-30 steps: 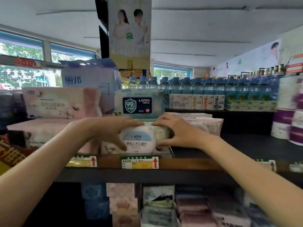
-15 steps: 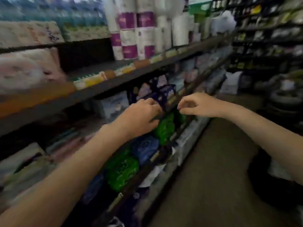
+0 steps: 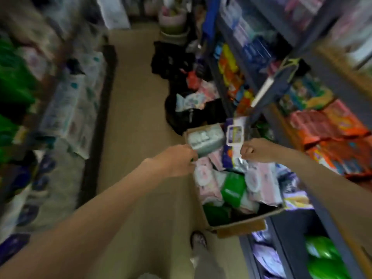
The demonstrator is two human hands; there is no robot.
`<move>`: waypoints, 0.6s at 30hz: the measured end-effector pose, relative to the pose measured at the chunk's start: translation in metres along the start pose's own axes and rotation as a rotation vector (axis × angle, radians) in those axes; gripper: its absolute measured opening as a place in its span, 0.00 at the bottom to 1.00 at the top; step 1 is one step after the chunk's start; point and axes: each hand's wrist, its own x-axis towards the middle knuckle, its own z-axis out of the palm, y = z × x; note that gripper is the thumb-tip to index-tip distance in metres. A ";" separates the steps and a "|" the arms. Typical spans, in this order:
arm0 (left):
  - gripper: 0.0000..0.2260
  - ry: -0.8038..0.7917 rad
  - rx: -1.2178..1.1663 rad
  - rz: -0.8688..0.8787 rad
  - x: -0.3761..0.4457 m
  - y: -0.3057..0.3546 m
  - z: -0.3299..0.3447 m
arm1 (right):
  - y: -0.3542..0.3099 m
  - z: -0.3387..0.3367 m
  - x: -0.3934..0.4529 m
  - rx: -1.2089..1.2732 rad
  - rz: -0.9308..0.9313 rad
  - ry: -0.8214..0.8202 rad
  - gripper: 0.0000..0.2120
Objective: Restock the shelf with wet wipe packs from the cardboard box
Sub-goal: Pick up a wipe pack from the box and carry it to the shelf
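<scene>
An open cardboard box (image 3: 241, 225) stands on the floor against the right shelving, filled with several wet wipe packs. A pale green pack (image 3: 207, 137) and a purple pack with a white lid (image 3: 234, 135) stick up at its far end. Pink packs (image 3: 205, 178) and a green pack (image 3: 233, 188) lie lower in it. My left hand (image 3: 177, 162) hovers at the box's left rim, its fingertips by the pale green pack's corner; blur hides any grip. My right hand (image 3: 257, 150) hangs over the box beside the purple pack, fingers curled with nothing in them.
Shelving with orange packs (image 3: 332, 133) lines the right side, and a low shelf of pale bagged goods (image 3: 70, 109) lines the left. Black bags and loose items (image 3: 181, 57) lie on the aisle floor beyond the box. My foot (image 3: 198, 238) stands just left of the box.
My view has swung from the top shelf down the aisle to the floor. Both hands have left the shelved wipe pack and now reach over the cardboard box.
</scene>
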 end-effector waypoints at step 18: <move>0.17 -0.364 -0.108 -0.166 0.166 0.041 0.137 | 0.099 0.170 0.094 0.153 -0.020 -0.335 0.18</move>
